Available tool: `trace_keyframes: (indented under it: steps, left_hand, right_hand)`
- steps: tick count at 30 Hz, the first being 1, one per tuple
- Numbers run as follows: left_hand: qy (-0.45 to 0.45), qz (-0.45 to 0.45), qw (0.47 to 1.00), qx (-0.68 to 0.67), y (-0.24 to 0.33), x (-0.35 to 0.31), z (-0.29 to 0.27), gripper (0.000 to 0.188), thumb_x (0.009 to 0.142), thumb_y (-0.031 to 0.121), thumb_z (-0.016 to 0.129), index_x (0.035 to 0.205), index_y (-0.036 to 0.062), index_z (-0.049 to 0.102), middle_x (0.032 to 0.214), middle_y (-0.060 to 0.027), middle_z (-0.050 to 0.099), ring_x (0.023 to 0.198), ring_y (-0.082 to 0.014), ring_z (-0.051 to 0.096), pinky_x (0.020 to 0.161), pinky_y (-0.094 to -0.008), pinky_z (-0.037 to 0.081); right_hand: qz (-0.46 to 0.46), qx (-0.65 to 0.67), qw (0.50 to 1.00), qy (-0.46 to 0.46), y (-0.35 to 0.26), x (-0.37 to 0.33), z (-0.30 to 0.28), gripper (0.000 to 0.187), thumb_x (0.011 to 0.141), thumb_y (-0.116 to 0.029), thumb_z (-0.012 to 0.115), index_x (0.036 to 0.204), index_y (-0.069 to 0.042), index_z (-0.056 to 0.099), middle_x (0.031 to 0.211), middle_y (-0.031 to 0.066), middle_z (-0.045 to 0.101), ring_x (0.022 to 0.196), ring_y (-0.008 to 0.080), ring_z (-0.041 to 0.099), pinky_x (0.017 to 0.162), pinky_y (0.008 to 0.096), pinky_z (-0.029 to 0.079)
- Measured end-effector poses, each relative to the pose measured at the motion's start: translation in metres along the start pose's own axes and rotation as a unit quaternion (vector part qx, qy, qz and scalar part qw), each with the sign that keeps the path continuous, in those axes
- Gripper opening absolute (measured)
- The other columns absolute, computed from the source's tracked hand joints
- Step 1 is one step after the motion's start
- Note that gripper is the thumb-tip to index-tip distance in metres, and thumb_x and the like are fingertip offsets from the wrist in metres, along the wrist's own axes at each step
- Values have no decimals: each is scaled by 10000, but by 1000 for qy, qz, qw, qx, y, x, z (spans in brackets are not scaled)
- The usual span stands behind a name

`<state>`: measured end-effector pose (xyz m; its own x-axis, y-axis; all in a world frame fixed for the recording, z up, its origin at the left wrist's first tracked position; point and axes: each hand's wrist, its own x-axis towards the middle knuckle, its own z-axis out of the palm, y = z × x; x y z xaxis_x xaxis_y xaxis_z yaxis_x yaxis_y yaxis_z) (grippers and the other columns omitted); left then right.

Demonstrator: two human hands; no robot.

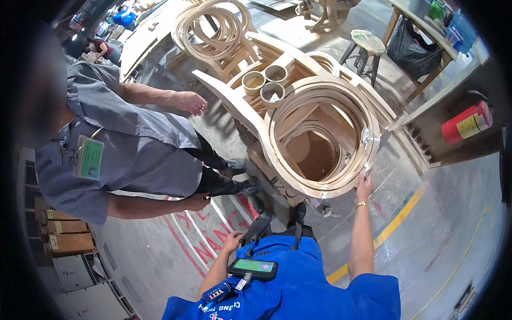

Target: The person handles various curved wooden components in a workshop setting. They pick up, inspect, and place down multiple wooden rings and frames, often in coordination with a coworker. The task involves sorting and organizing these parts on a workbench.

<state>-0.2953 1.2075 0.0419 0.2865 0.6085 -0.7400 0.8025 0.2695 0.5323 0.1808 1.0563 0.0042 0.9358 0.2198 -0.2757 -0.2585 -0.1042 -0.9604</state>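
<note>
My right hand [364,188], with a gold band at the wrist, has its fingers at the near right edge of a stack of round wooden rings [324,190]. They appear to grip the outer wooden ring. Small pale strips [366,140] cling to the ring's right side. Down by my waist hangs my left hand [232,242], fingers loosely apart and nothing seen in it. Curved wooden frame pieces [234,101] lie beside and beyond the rings. Three round tubs [273,92] stand among them.
At left stands a person in a grey shirt [144,125], one hand [190,102] held out towards the wood. More wooden rings [210,32] are stacked farther off. A stool [367,42], a workbench [426,26] with a black bag [413,50] and a red fire extinguisher [465,122] are at right.
</note>
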Motion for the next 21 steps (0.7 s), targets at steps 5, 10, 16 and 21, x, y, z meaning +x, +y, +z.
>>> trace_keyframes:
  steps: [5, 10, 16, 21]
  left_hand:
    - [-5, -11, 999, -32, -2, -3, -1, 329, 782, 183, 542, 1043, -16, 569, 915, -152, 627, 776, -198, 600, 710, -298, 473]
    - [3, -5, 1000, 29, 11, -3, -6, 370, 749, 250, 530, 1028, 14, 585, 898, -102, 636, 756, -186, 599, 703, -314, 471]
    - [-51, 230, 957, 168, 48, 6, 40, 354, 790, 296, 496, 1013, 37, 590, 933, -117, 619, 828, -252, 594, 769, -379, 453]
    - [-270, 205, 916, 215, 54, -8, 107, 342, 797, 276, 514, 1013, 22, 587, 922, -127, 624, 836, -242, 595, 763, -359, 454]
  right_hand:
    - [116, 85, 990, 6, 5, -13, 0, 414, 858, -222, 525, 1200, 0, 455, 1138, 77, 523, 996, 164, 502, 864, 271, 387]
    - [-24, 15, 1000, 7, 1, -25, 18, 417, 845, -205, 547, 1184, 23, 460, 1123, 85, 522, 965, 172, 502, 837, 289, 394]
    - [39, 110, 993, 14, -9, -38, 36, 500, 853, -171, 523, 1282, 8, 340, 1266, 95, 425, 1110, 184, 433, 932, 299, 330]
    - [44, 95, 995, -6, -24, -15, 39, 517, 842, -177, 526, 1295, -19, 335, 1249, 85, 440, 1087, 179, 453, 840, 313, 387]
